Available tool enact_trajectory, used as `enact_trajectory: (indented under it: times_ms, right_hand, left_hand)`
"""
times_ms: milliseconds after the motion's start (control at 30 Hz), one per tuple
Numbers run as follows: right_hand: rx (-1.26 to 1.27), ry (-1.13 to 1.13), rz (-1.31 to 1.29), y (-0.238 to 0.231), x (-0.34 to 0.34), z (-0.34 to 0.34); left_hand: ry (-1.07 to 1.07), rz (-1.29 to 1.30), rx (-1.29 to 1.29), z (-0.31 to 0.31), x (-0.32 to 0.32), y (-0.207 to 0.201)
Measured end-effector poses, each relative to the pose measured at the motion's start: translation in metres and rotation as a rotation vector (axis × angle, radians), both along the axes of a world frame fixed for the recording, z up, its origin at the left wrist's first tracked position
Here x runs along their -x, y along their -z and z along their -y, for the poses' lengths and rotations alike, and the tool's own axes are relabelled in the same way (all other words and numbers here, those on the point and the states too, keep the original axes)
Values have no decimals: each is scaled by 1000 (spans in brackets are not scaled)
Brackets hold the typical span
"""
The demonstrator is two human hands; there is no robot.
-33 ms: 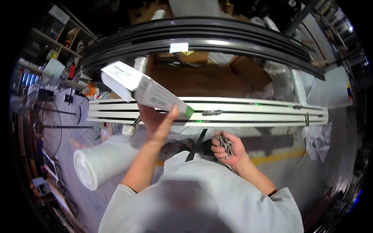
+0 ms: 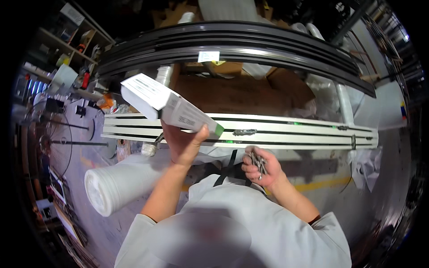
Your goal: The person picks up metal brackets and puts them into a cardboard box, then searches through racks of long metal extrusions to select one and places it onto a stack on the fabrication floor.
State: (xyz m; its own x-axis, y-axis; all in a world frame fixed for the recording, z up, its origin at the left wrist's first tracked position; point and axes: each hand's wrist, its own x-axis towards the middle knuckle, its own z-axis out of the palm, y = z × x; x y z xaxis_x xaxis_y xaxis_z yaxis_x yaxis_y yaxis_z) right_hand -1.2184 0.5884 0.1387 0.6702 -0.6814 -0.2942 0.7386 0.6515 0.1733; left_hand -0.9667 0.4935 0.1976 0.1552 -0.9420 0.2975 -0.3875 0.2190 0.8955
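A long white box [image 2: 154, 91] with a green end is tilted in my left hand [image 2: 182, 144]. My left thumb presses along its side near the green end, and the other fingers are mostly hidden beneath. Several thin, silvery metal pieces [image 2: 259, 164] stick out from the curled fingers of my right hand [image 2: 271, 173], close in front of my body. Behind both hands, long white slotted profiles [image 2: 313, 132] lie side by side across the view. On them rests a small dark bundle [image 2: 245, 132], too blurred to name.
Dark long profiles [image 2: 286, 57] span the far side, with a white label [image 2: 208, 56] on them. Brown cardboard [image 2: 223, 91] lies between the two sets. At left are a roll of white wrap [image 2: 118, 185], a standing fan [image 2: 58, 142] and shelves [image 2: 67, 48].
The view has shifted slightly. My right hand is a little nearer the white profiles. Both hands keep their hold.
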Motion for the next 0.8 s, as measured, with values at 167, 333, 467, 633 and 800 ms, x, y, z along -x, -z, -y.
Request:
enact_trajectory:
  times_ms: [167, 333, 467, 633, 800]
  right_hand:
    - [40, -206, -100, -32, -20, 94]
    - [44, -218, -61, -47, -44, 125]
    - [25, -168, -85, -52, -37, 134]
    - [115, -181, -109, -48, -30, 143]
    - [90, -171, -162, -52, -35, 142]
  left_hand:
    - [-105, -150, -21, -16, 13, -8]
    - [-54, -64, -10, -18, 18, -6]
    - [119, 6, 278, 5, -4, -36]
    - [553, -329, 183, 88, -34, -132]
    - [787, -234, 2, 128, -36, -162]
